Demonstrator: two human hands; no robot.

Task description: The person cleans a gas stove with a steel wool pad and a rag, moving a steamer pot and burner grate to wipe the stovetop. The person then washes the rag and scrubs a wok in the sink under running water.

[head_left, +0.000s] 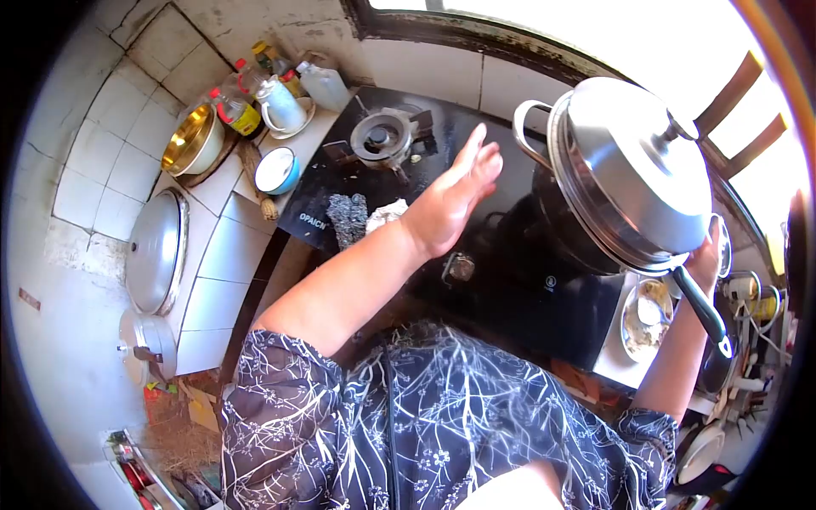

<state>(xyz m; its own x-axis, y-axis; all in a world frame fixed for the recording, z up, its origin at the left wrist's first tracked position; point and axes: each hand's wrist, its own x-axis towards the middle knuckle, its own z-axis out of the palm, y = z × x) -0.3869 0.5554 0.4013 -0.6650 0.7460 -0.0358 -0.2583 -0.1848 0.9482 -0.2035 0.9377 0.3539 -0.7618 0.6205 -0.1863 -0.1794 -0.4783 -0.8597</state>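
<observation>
My left hand (pixel 453 191) is raised over the black gas stove (pixel 501 289), its fingers stretched out and holding nothing. To its right stands a large steel pot with a domed lid (pixel 620 144), on a dark pan (pixel 569 221) with a black handle. My right hand (pixel 704 255) is at the right side of the steel pot, by its loop handle; the pot hides most of the fingers, so its grip cannot be made out. A bare burner (pixel 381 138) lies beyond my left hand. Steel wool (pixel 347 219) and a crumpled pale cloth (pixel 388 214) rest near my left forearm.
Bottles (pixel 323 85), a light blue jug (pixel 280 106), a blue bowl (pixel 277 172) and a gold-coloured basin (pixel 189 141) stand at the left. A round lid (pixel 157 251) leans on the left counter. A food bowl (pixel 646 321) sits near my right forearm.
</observation>
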